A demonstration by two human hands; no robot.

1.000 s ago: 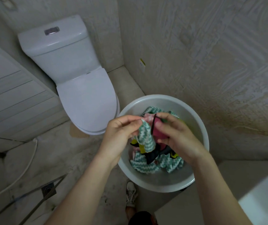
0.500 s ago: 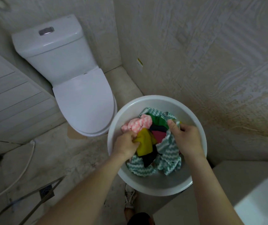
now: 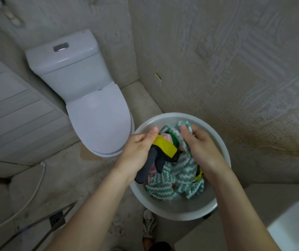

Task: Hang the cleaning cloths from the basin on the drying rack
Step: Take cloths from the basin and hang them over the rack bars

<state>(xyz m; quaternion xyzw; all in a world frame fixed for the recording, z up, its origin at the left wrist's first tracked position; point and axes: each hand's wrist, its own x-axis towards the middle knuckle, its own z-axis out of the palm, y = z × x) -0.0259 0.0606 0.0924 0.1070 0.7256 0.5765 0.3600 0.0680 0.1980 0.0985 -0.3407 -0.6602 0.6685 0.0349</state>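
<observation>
A round white basin [image 3: 221, 142] stands in front of me, holding a heap of several cleaning cloths. My left hand [image 3: 137, 151] grips a yellow and dark grey cloth [image 3: 163, 148], lifted a little over the basin's left rim, its grey end hanging down. My right hand [image 3: 199, 144] is closed on a green and white zigzag cloth [image 3: 183, 171] that lies across the heap. A pink cloth [image 3: 166, 137] shows between my hands. No drying rack is clearly in view.
A white toilet [image 3: 90, 105] with its lid down stands to the left of the basin. A rough plaster wall [image 3: 235, 60] rises on the right. A white hose [image 3: 36, 187] and thin metal bars [image 3: 58, 214] lie at lower left. My shoe [image 3: 147, 223] is under the basin.
My left hand has pulled the yellow and grey cloth up and left out of the heap. My right hand has shifted its hold on the green zigzag cloth.
</observation>
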